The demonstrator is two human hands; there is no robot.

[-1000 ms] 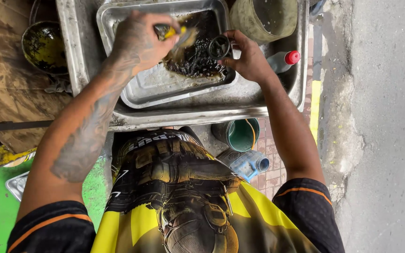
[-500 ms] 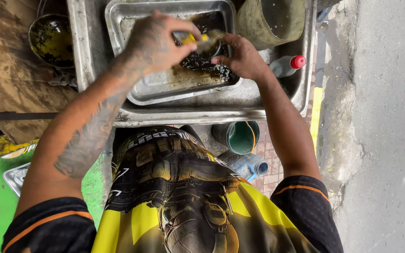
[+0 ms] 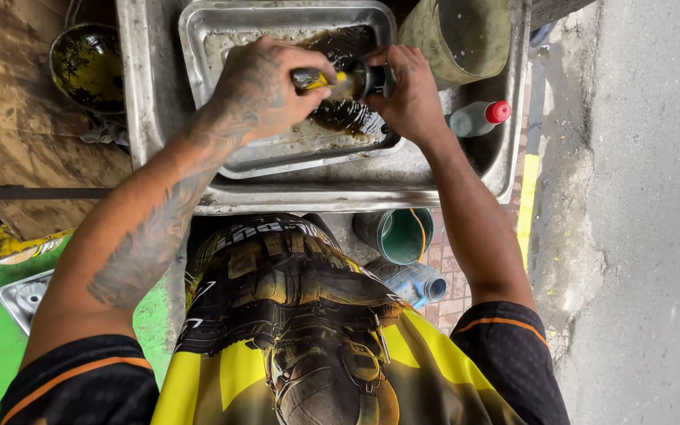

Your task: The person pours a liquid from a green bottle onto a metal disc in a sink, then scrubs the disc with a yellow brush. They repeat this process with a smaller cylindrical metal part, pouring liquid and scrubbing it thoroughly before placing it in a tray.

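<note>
My left hand (image 3: pixel 265 86) grips a yellow-handled brush (image 3: pixel 326 79) and presses it against a small dark metal part (image 3: pixel 373 77) held in my right hand (image 3: pixel 411 94). Both hands work over a shallow steel tray (image 3: pixel 214 47) that holds dark oily liquid and grime. The tray sits inside a larger steel basin (image 3: pixel 139 86). Most of the part is hidden by my fingers.
A clear bottle with a red cap (image 3: pixel 478 118) lies in the basin at right. A dirty olive bucket (image 3: pixel 458 35) stands at the back right, a grimy bowl (image 3: pixel 88 67) at left. Below the basin are a green-lined can (image 3: pixel 401 234) and a blue container (image 3: pixel 419 282).
Both hands have shifted slightly within the tray, and the brush has moved along the part while my right hand turned it.
</note>
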